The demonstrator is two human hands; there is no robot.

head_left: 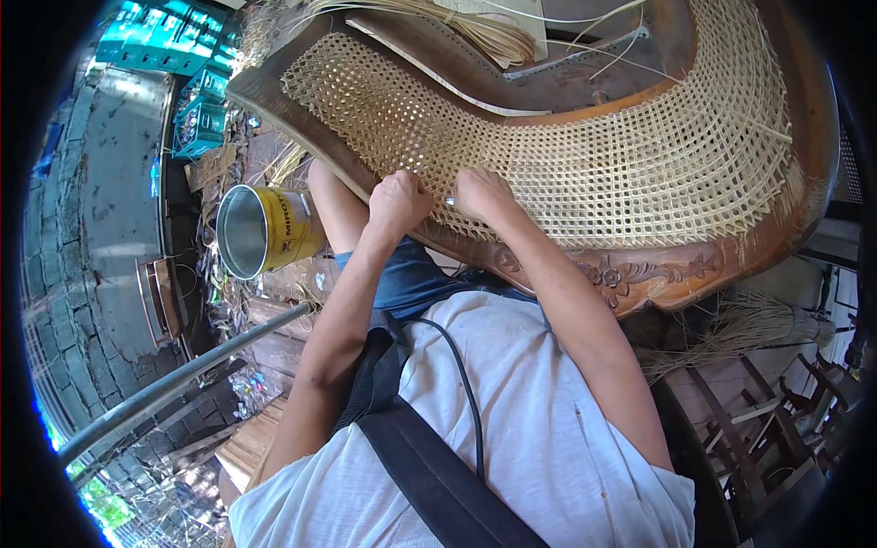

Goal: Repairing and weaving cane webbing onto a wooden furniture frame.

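Across my lap lies a curved brown wooden furniture frame (731, 265) with carved flowers along its near edge. Woven cane webbing (603, 173) in an open mesh fills it. At the near left edge of the weave, my left hand (400, 203) is closed with its knuckles up. Just to its right, my right hand (482, 194) is also closed, resting on the cane. A small shiny bit shows beside the right hand's fingers; its kind is unclear. Whatever the fingers of either hand pinch is hidden beneath them.
A yellow metal bucket (294, 228) stands left of my leg. Teal crates (199, 126) are at the far left, and a metal pipe (187, 373) crosses the lower left. A bundle of cane strips (489, 35) lies beyond the weave. Dark wooden frames (758, 416) are at right.
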